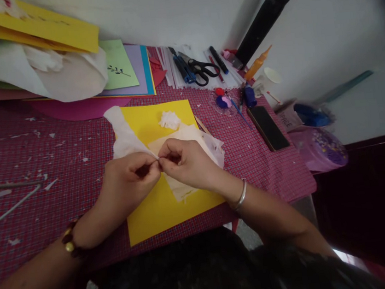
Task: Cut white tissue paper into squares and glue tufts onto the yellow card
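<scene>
My left hand and my right hand meet over a yellow sheet of paper. Both pinch the tip of a white tissue, which trails up and to the left across the sheet's edge. Fingertips almost touch, so the very end of the tissue is hidden between them. Beneath my right hand lies a cream piece of thin paper, partly covered. A crumpled white tissue ball rests on the yellow sheet just beyond my hands.
Coloured papers are stacked at the back left. Black-handled scissors, a blue cutter and a marker lie at the back. To the right are a phone and paint blobs. Thin sticks and paper scraps lie left.
</scene>
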`<state>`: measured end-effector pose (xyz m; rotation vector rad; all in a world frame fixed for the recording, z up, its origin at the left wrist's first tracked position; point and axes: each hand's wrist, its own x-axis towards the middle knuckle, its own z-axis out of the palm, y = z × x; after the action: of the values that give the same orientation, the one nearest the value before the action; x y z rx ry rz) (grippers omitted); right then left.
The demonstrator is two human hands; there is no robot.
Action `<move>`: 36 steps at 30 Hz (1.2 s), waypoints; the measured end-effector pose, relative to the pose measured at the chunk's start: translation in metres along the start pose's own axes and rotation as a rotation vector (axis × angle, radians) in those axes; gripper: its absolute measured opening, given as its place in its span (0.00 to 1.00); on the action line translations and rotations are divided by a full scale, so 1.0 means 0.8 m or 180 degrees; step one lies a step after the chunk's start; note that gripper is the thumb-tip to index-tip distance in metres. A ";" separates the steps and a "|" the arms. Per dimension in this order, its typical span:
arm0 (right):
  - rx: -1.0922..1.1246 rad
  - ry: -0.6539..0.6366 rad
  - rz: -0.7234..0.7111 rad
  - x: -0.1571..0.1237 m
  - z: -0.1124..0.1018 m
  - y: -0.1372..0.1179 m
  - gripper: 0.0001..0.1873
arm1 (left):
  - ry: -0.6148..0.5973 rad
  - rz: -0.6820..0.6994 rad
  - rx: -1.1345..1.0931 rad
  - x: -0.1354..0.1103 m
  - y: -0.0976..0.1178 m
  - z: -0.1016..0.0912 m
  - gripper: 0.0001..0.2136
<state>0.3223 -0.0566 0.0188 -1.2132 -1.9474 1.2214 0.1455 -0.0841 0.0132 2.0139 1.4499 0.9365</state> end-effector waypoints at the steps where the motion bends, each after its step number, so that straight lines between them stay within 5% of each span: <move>1: -0.0040 0.0040 -0.0014 0.000 0.001 0.000 0.03 | 0.0021 -0.0008 -0.0010 0.000 0.000 0.001 0.11; 6: 0.0584 0.0035 -0.0014 0.004 0.004 0.010 0.03 | -0.0023 -0.0435 -0.0410 0.002 0.002 0.000 0.10; 13: 0.1528 -0.0403 0.0594 0.016 -0.004 0.007 0.06 | -0.0318 -0.1042 -0.1181 0.009 0.002 -0.002 0.10; 17: 0.1408 -0.0360 0.0649 0.015 -0.003 0.004 0.07 | -0.0388 -0.1144 -0.1218 0.011 0.005 -0.005 0.11; 22: 0.1176 -0.0233 0.0402 0.011 0.002 0.010 0.06 | 0.0007 -0.1105 -0.1011 0.011 0.006 -0.008 0.06; 36: 0.0020 0.0099 -0.0112 0.008 0.002 0.017 0.06 | -0.0080 -0.1014 -0.0675 0.011 0.004 -0.008 0.07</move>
<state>0.3238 -0.0494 0.0053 -1.1830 -1.9330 1.1835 0.1442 -0.0769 0.0221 1.5807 1.5301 0.8816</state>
